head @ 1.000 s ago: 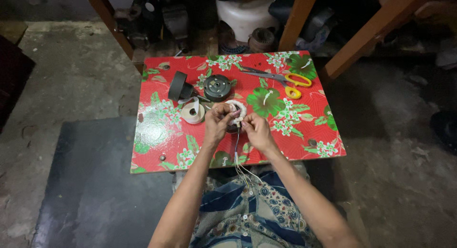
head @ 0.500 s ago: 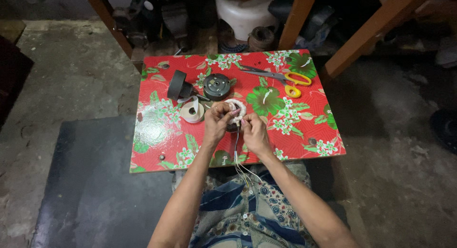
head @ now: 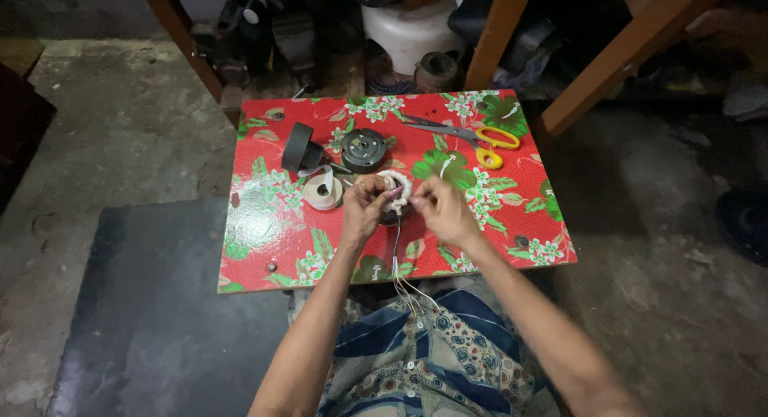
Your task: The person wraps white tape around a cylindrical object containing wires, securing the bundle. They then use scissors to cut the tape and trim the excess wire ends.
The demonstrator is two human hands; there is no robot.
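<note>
Change: over the last second the 2 hands have stayed over the same spot on the table; the right hand (head: pixel 442 211) has drawn in a little closer to the ring, and nothing else on the table has shifted.
Meaning: by the look of it, the work on the ring is fine finger work done in place, going on without a pause.
Left hand: the left hand (head: pixel 364 209) is curled around the near-left side of the white wound ring (head: pixel 395 190), fingers pinched on it.
Right hand: closed against the ring's right edge, fingertips pressed to the winding; whether it pinches a thread I cannot tell.
Ring: held just above the red flowered table (head: pixel 264 225), near its middle, with thin wires (head: pixel 398 261) hanging from it toward the lap.
Around: 1 roll of white tape (head: pixel 323 193) just left of the hands, 1 black round part (head: pixel 364 150) and 1 black cylinder (head: pixel 299 148) behind them, yellow-handled scissors (head: pixel 472 135) farther right.
In the way: nothing crowds the hands; the tape roll sits nearest.
</note>
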